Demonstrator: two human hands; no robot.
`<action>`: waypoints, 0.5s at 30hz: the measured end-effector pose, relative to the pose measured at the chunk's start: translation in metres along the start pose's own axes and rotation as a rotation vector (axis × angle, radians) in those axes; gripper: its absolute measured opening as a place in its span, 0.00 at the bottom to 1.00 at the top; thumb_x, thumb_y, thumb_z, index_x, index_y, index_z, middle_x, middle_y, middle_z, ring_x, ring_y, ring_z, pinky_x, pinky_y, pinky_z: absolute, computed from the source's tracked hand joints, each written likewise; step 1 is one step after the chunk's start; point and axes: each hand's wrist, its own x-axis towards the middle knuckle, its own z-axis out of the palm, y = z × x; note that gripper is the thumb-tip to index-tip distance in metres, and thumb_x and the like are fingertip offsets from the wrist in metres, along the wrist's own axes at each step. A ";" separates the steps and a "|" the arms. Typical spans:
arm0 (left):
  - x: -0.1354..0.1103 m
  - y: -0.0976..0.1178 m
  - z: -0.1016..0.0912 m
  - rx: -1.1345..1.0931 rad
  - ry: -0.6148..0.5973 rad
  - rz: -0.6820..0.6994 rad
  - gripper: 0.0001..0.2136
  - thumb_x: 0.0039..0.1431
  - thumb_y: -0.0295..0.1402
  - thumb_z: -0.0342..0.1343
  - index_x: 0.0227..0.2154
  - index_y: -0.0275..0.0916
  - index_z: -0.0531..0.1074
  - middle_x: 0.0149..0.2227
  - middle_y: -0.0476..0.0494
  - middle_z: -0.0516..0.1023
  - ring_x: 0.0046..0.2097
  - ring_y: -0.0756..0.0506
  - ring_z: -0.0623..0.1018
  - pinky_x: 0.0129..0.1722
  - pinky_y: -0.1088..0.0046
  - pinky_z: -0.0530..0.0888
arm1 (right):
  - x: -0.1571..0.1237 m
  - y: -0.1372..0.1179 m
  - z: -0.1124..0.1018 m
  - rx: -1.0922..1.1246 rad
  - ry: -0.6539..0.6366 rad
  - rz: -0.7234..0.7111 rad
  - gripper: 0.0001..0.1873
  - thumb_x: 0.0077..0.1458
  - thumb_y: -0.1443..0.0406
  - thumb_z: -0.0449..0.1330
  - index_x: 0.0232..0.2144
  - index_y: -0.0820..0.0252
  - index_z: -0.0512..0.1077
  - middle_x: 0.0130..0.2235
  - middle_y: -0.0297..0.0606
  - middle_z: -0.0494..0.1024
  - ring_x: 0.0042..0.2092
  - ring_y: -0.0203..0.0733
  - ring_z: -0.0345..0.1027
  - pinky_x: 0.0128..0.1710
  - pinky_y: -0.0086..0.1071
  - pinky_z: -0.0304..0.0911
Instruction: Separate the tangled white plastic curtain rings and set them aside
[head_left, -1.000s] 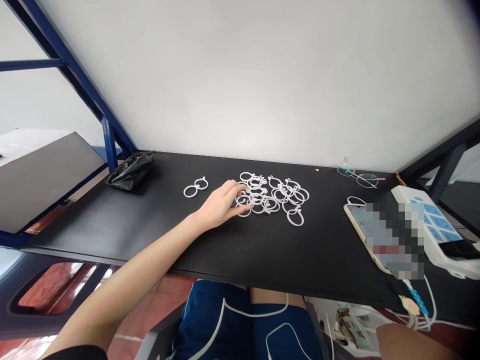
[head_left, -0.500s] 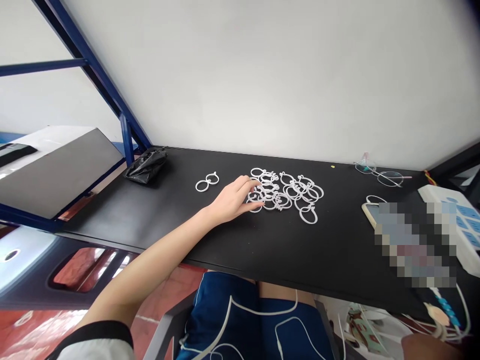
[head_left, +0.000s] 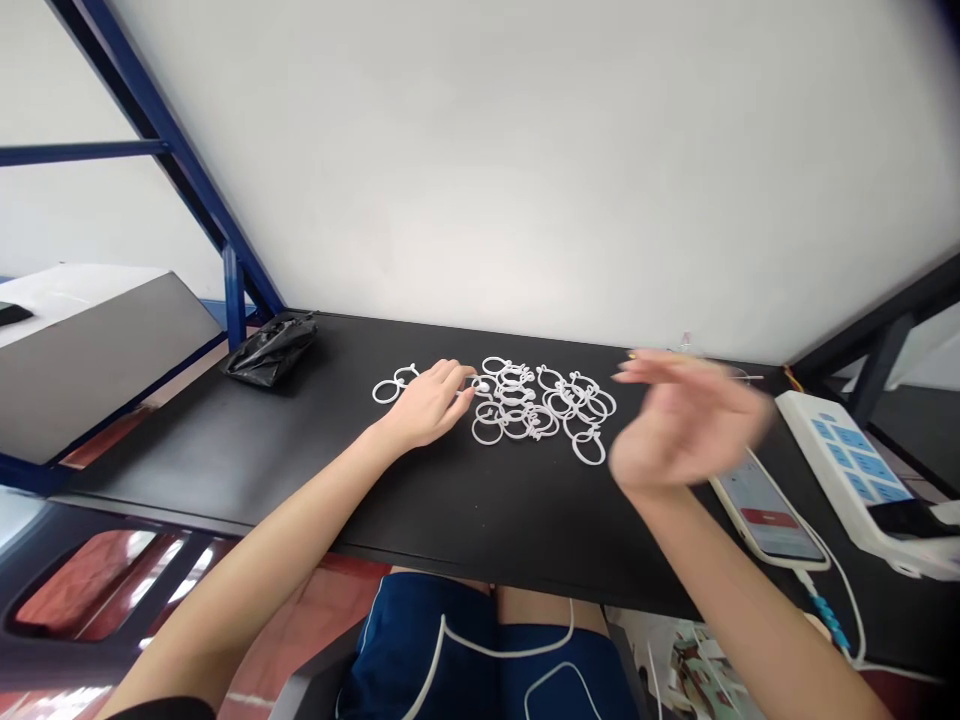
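White curtain rings [head_left: 517,395], each with a small eyelet, lie in an overlapping pile on the black table. At the left edge of the pile, my left hand [head_left: 429,402] rests low with its fingers closed on one ring [head_left: 480,384], which is partly hidden. Two more white rings [head_left: 386,391] lie just left of that hand. To the right of the pile my right hand [head_left: 686,420] is raised above the table, smeared by motion. Its fingers point left, loosely stretched, and no object shows in it.
A crumpled black plastic bag [head_left: 271,350] lies at the back left. On the right are a phone [head_left: 772,515] with a cable and a white power strip [head_left: 855,465]. Glasses, mostly hidden, sit behind my right hand. A blue metal frame [head_left: 187,180] rises at the left.
My left hand has drawn back leftward from the pile with a ring at its fingers. My right hand has come up into view from the lower right. The camera view has shifted slightly.
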 end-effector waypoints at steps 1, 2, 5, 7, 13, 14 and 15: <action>0.000 -0.004 0.001 0.047 -0.021 -0.036 0.18 0.70 0.39 0.38 0.48 0.33 0.67 0.40 0.38 0.74 0.42 0.41 0.72 0.43 0.64 0.71 | -0.007 0.003 0.002 -0.004 -0.009 0.000 0.11 0.64 0.68 0.55 0.48 0.55 0.68 0.43 0.41 0.76 0.40 0.42 0.73 0.36 0.39 0.72; 0.000 -0.007 0.001 0.091 -0.046 -0.078 0.18 0.69 0.40 0.39 0.47 0.33 0.67 0.40 0.38 0.74 0.43 0.41 0.73 0.42 0.64 0.71 | -0.015 0.006 0.005 -0.012 -0.043 0.025 0.10 0.62 0.70 0.55 0.45 0.55 0.69 0.40 0.40 0.77 0.38 0.42 0.74 0.34 0.38 0.71; -0.001 -0.015 0.003 0.227 -0.103 -0.176 0.18 0.66 0.45 0.46 0.42 0.35 0.71 0.39 0.39 0.76 0.42 0.40 0.74 0.40 0.64 0.71 | -0.041 0.012 0.011 -0.041 -0.234 0.230 0.09 0.60 0.73 0.54 0.38 0.56 0.72 0.35 0.39 0.77 0.34 0.41 0.73 0.30 0.35 0.70; -0.002 -0.017 0.002 0.299 -0.107 -0.219 0.18 0.64 0.45 0.49 0.40 0.34 0.72 0.38 0.39 0.76 0.42 0.39 0.75 0.40 0.63 0.71 | -0.052 0.013 0.013 -0.007 -0.290 0.329 0.10 0.59 0.73 0.52 0.32 0.57 0.71 0.32 0.37 0.76 0.32 0.39 0.72 0.29 0.34 0.69; -0.003 -0.018 -0.006 0.390 -0.155 -0.328 0.15 0.60 0.43 0.53 0.37 0.35 0.74 0.39 0.37 0.76 0.43 0.38 0.74 0.41 0.63 0.70 | -0.049 0.005 0.011 0.027 -0.334 0.375 0.12 0.58 0.74 0.50 0.29 0.57 0.70 0.28 0.34 0.72 0.26 0.35 0.66 0.25 0.31 0.64; -0.003 -0.018 -0.007 0.392 -0.170 -0.342 0.15 0.59 0.43 0.54 0.37 0.35 0.75 0.39 0.37 0.76 0.43 0.38 0.74 0.41 0.63 0.70 | -0.048 0.004 0.010 0.030 -0.340 0.362 0.12 0.58 0.74 0.50 0.29 0.57 0.70 0.28 0.33 0.72 0.25 0.35 0.66 0.25 0.31 0.64; -0.004 -0.019 -0.008 0.396 -0.181 -0.356 0.15 0.58 0.43 0.54 0.36 0.35 0.75 0.39 0.37 0.75 0.43 0.37 0.74 0.41 0.62 0.70 | -0.048 0.003 0.010 0.032 -0.349 0.347 0.12 0.58 0.74 0.50 0.29 0.57 0.70 0.28 0.33 0.72 0.25 0.34 0.66 0.25 0.30 0.63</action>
